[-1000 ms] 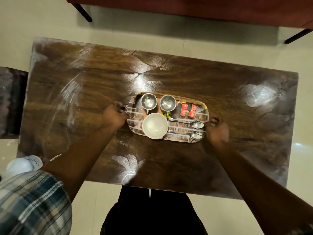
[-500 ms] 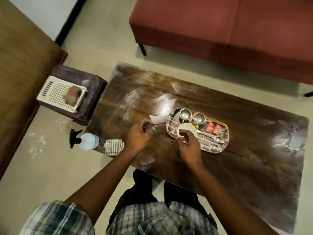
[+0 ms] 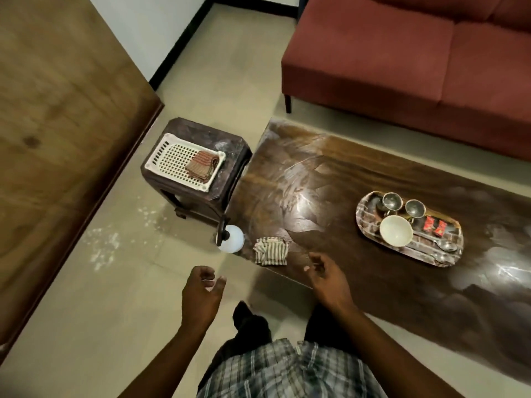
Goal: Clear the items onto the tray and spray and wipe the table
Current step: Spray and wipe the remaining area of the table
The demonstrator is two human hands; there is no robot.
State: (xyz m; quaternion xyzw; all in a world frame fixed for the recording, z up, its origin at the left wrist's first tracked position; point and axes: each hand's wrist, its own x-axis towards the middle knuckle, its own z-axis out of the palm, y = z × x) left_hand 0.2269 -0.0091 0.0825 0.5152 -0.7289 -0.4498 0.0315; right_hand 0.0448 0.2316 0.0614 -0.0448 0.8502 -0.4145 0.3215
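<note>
1. The left hand (image 3: 201, 294) hangs over the floor just short of the table's corner, fingers loosely curled and holding nothing. The right hand (image 3: 327, 275) hovers over the near edge of the table (image 3: 330, 179), fingers half spread, also holding nothing.
2. Nearest the right hand, just ahead and to its left, lies the folded striped cloth (image 3: 270, 251). Take it flat under the palm rather than by a corner, so that it wipes broadly.
3. Just ahead of the left hand, beyond the cloth's left side, stands the spray bottle (image 3: 231, 238) at the very corner of the table. Judging from its place, grip the body firmly before lifting, since a nudge could tip it off the edge.
4. Farther ahead and well to the right of the right hand sits the tray (image 3: 370, 209) with the bowl (image 3: 396, 230), two cups, packets and spoons on it, so clearing looks done.
5. Pale smears cover the table around and beyond the tray; spray there first, then lift or shift the tray to wipe beneath it.
</note>
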